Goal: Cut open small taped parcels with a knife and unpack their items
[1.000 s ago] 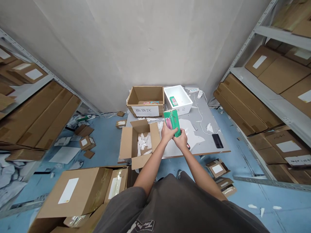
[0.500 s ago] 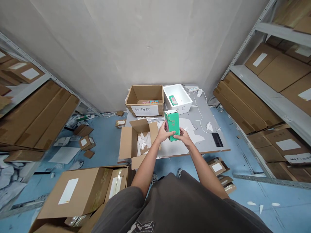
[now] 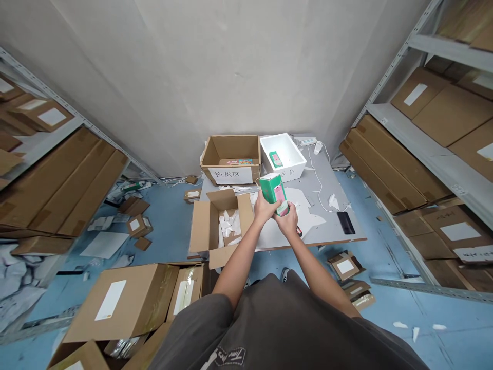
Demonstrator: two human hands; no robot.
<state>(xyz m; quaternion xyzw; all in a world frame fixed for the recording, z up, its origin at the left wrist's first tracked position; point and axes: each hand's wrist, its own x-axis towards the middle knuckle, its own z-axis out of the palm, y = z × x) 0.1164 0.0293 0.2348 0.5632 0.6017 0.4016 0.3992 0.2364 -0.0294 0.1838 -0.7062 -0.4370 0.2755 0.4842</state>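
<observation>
A green box (image 3: 271, 188) with a pink picture on one side is held above the front of the grey table (image 3: 327, 177). My left hand (image 3: 265, 206) grips its left side, and my right hand (image 3: 288, 220) holds its lower right corner. Part of a dark object with a red edge shows by my right wrist; its kind is hidden. To the left stands an open carton (image 3: 200, 226) with crumpled white paper inside. Behind the green box are a labelled cardboard box (image 3: 232, 175) with small colourful packs and a white foam box (image 3: 295, 171) holding another green box (image 3: 276, 159).
A black phone (image 3: 345, 223) lies at the table's right end, near a white cable and power strip (image 3: 308, 142). Shelves of cartons flank both sides. A large carton (image 3: 115, 303) stands at the front left, and scraps and small boxes lie on the blue floor.
The green box has been turned, so its pink picture side now faces up toward me. My right hand has shifted lower around its corner.
</observation>
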